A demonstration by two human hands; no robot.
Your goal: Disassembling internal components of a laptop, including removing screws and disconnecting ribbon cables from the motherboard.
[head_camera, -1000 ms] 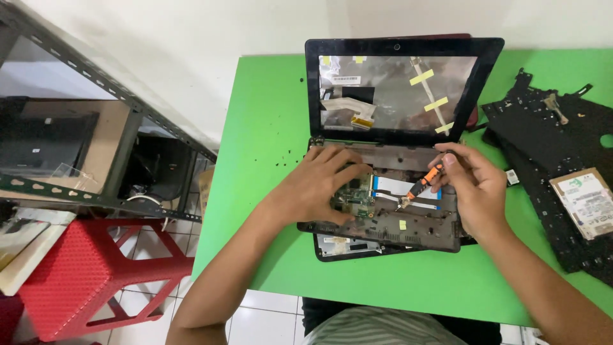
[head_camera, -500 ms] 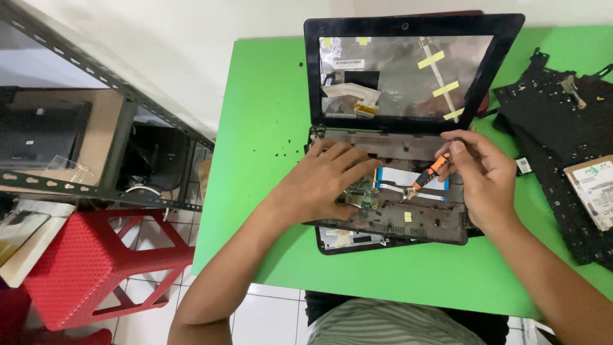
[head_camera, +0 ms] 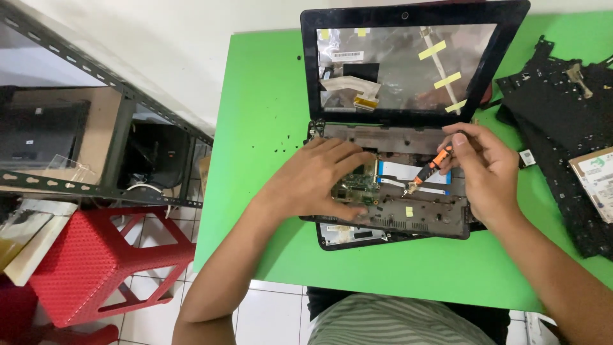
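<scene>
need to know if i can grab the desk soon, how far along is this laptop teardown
Done: the keyboard lies off to the side and a drive is out; the laptop base is open, circuit board exposed.

In hand: the left hand steadies the board while the right hand works an orange screwdriver at the ribbon cables.

Left: board still seated, lid still attached.

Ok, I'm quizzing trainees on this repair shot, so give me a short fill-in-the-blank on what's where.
1. The right hand holds a screwdriver with an ___ handle.
2. The left hand rests on the opened ___.
3. The table is ___.
4. Left of the table stands a ___ stool.

Missing words: orange; laptop; green; red
</scene>
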